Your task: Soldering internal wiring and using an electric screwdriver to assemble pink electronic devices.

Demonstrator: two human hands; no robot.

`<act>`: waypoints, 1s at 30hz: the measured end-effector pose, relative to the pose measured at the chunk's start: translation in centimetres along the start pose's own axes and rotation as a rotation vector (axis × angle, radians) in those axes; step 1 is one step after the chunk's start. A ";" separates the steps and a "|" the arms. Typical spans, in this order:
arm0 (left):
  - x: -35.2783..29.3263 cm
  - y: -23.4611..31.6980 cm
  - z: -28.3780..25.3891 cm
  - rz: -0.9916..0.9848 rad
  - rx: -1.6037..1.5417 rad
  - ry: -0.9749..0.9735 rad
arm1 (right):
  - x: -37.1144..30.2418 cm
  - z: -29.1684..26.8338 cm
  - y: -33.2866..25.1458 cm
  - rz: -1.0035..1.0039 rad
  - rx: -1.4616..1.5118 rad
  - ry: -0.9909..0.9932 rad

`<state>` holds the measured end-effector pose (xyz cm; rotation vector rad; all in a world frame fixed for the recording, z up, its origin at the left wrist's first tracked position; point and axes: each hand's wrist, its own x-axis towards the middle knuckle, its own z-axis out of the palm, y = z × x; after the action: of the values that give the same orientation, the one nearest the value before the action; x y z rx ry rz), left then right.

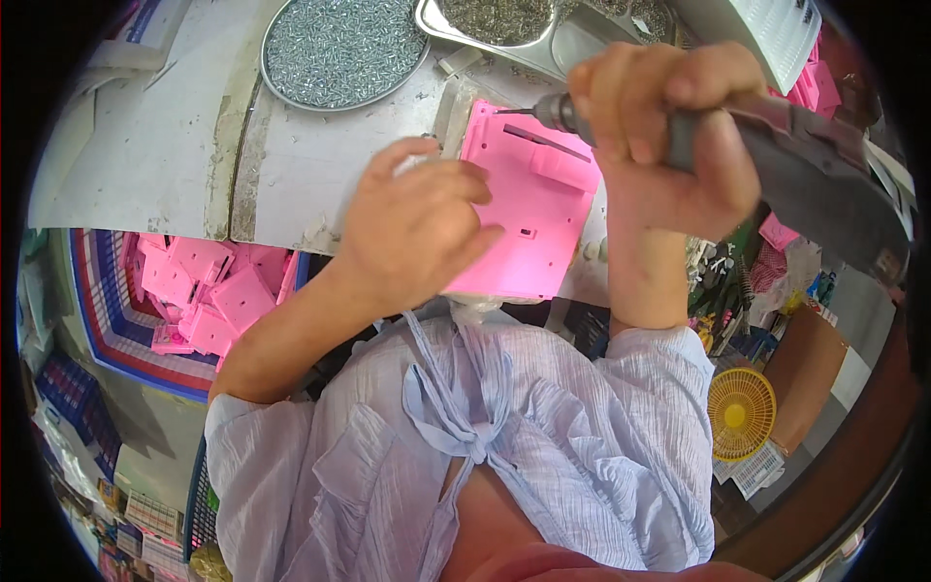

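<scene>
A flat pink plastic panel (504,218) with small holes and a raised block lies on the table in front of me. My right hand (669,126) is wrapped round a dark electric screwdriver (795,160). It lies tilted across the right side, its thin bit reaching left to the panel's far left corner. Whether the bit touches a screw there is too small to tell. Over the panel's left edge hovers my left hand (417,223), its fingers loosely bent and apart, with no object visible in them. The palm is hidden from view.
Beyond the panel stand a round tray of small silver screws (344,53) and a metal tray (495,19) with brownish small parts. A striped basket (92,301) of pink plastic parts is at left. A yellow basket (742,412) sits lower right.
</scene>
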<state>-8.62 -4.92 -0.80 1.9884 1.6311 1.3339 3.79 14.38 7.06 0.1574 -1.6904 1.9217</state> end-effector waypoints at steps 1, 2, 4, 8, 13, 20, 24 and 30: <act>0.0 -0.1 0.3 0.029 0.031 0.022 | 0.3 -0.2 0.3 0.013 0.014 -0.018; -0.2 -0.2 0.6 0.050 0.073 0.045 | 0.3 0.4 0.6 0.031 -0.018 0.024; -0.8 -0.4 1.2 0.061 0.152 0.081 | 0.5 0.6 2.1 0.039 -0.033 0.011; -1.4 0.2 1.5 0.053 0.238 0.082 | 0.5 1.4 3.3 0.062 -0.090 0.012; -1.5 0.7 1.2 0.040 0.274 0.045 | 1.7 -0.2 2.9 0.119 -0.044 -0.159; -2.0 0.3 1.7 0.034 0.285 0.051 | 1.5 4.6 0.4 0.224 -0.035 -0.019; -1.8 0.6 1.2 -0.018 0.229 -0.004 | -0.2 3.0 2.1 0.207 -0.028 -0.030; -1.0 0.2 0.4 -0.034 0.045 0.094 | 0.0 3.3 -1.9 0.099 0.017 -0.117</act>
<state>-8.16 -5.67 -1.37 1.9411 1.7423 1.4107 3.77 11.37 9.34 0.1999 -1.7885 2.0354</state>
